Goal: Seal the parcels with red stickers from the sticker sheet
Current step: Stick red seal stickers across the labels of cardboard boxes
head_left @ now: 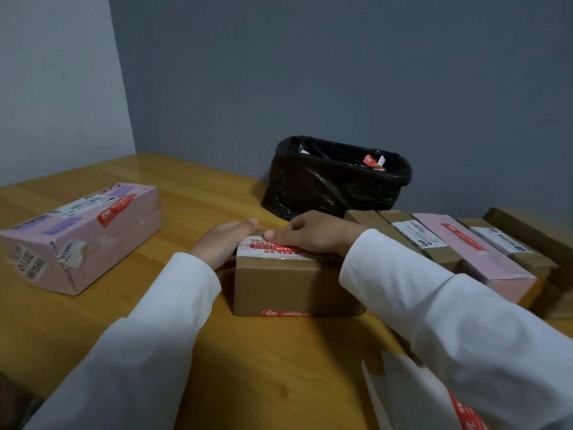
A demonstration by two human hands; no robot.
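- Head view: a small brown cardboard parcel [294,287] sits in the middle of a glossy wooden table [217,352], its matte front face plain, with a red printed strip along its bottom edge.
- A red sticker [279,248] with white lettering lies across the parcel's top, over shiny clear tape.
- The left hand [223,243] rests flat against the parcel's left side, fingers straight and together.
- The right hand [313,232] lies on top, fingers loosely bent and the thumb pressing down on the sticker; it grips nothing.
- Both arms wear smooth white sleeves.
- Far left, well apart: a long pink box [80,234], torn at one corner, carrying white labels and a red sticker.
- Right: a tight row of slim boxes [465,246], brown and pink, touching side by side.
- Behind the parcel, a bin lined with a crinkly black plastic bag [335,178] holds red-and-white scraps.
- Bottom right, the sticker sheet [434,401], white with red print, lies partly under the right sleeve.
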